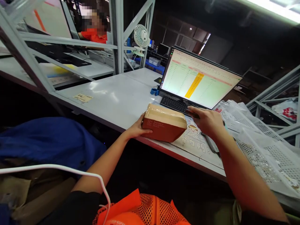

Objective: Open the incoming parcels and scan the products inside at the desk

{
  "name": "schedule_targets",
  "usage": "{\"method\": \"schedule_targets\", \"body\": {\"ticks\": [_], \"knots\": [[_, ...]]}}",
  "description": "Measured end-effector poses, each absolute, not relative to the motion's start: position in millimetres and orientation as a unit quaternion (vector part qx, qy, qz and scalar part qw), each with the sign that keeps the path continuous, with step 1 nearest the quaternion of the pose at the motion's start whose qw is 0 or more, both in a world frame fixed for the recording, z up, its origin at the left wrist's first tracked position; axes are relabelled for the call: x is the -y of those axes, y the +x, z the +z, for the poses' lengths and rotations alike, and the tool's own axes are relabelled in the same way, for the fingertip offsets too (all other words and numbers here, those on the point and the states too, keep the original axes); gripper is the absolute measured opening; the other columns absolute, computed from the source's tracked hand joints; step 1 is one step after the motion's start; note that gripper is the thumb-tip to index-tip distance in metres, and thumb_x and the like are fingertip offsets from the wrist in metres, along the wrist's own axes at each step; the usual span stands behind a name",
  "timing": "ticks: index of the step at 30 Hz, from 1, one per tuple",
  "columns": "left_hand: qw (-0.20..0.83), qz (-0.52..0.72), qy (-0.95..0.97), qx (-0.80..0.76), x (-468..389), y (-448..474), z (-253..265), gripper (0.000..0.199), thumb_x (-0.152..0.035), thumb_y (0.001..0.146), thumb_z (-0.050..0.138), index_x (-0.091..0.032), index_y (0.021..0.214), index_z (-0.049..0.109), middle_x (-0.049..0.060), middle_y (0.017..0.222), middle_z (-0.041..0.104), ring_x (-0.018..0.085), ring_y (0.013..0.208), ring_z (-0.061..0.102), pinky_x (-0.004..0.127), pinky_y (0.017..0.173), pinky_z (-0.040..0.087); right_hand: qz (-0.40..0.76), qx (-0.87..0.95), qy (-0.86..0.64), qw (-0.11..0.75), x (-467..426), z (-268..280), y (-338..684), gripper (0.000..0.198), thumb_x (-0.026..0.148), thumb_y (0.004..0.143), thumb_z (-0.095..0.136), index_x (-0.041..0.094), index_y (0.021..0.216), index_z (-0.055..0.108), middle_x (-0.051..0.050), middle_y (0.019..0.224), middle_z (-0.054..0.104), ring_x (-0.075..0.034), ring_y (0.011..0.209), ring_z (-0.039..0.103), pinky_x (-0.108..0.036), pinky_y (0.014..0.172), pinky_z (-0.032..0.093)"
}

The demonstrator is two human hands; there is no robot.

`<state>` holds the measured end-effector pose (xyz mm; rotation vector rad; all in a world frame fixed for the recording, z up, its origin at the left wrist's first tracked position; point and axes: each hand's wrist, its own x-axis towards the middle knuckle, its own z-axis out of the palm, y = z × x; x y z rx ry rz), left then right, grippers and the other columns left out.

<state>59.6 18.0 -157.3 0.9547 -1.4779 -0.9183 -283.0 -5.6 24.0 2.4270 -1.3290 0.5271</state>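
My left hand [138, 128] is closed on the left end of a cardboard box [164, 123], fingers behind it and thumb along its front face. The box is tilted at the table's front edge. Its top is shiny, as if taped, and its reddish-brown side bears white lettering. My right hand [206, 120] reaches over the right end of the black keyboard [175, 104], fingers stretched toward the keys; some fingertips are hidden. Under it lies a printed mat [191, 142] with a cartoon figure. A grey mouse [211, 144] is below my right wrist.
Behind the keyboard stands a lit monitor [199, 78] showing a spreadsheet. White perforated baskets [264, 150] are at right. A blue ring-shaped object [154, 91] lies on the white table [112, 97]. Metal frame posts, a clip-on fan [141, 36] and a co-worker in orange [95, 36] are beyond.
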Motion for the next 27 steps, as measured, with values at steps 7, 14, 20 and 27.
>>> {"method": "schedule_targets", "body": {"ticks": [7,14,20,27], "knots": [[0.529,-0.393,0.405,0.634,-22,60,-150,0.133,-0.048,0.064,0.098,-0.023,0.171,0.023,0.019,0.163,0.046,0.043,0.148,0.048,0.058,0.125,0.040,0.008,0.283,0.929,0.238,-5,49,-124,0.036,0.013,0.103,0.050,0.025,0.127,0.074,-0.011,0.099,0.079,-0.023,0.086,0.069,-0.034,0.069,0.039],[0.521,-0.393,0.388,0.651,-23,61,-149,0.130,-0.051,0.066,0.097,-0.024,0.171,0.024,0.017,0.159,0.051,0.042,0.145,0.049,0.056,0.123,0.043,-0.053,0.334,0.906,0.253,-14,38,-137,0.031,0.013,0.105,0.049,0.018,0.130,0.065,-0.014,0.106,0.077,-0.025,0.097,0.071,-0.034,0.072,0.038],[0.503,-0.395,0.390,0.662,-15,64,-149,0.125,-0.055,0.073,0.093,-0.030,0.172,0.021,0.014,0.165,0.046,0.040,0.149,0.048,0.056,0.125,0.042,-0.128,0.426,0.858,0.255,-15,40,-233,0.031,0.010,0.101,0.052,0.023,0.123,0.069,-0.009,0.106,0.078,-0.025,0.096,0.071,-0.035,0.074,0.036],[0.447,-0.166,0.464,0.746,-27,62,-102,0.114,-0.067,0.084,0.080,-0.029,0.172,0.018,0.013,0.177,0.025,0.038,0.165,0.018,0.057,0.135,0.020,-0.034,0.604,0.780,0.161,-1,-48,-336,0.048,0.021,0.105,0.048,0.028,0.152,0.055,-0.013,0.122,0.074,-0.029,0.101,0.073,-0.034,0.071,0.043]]}}
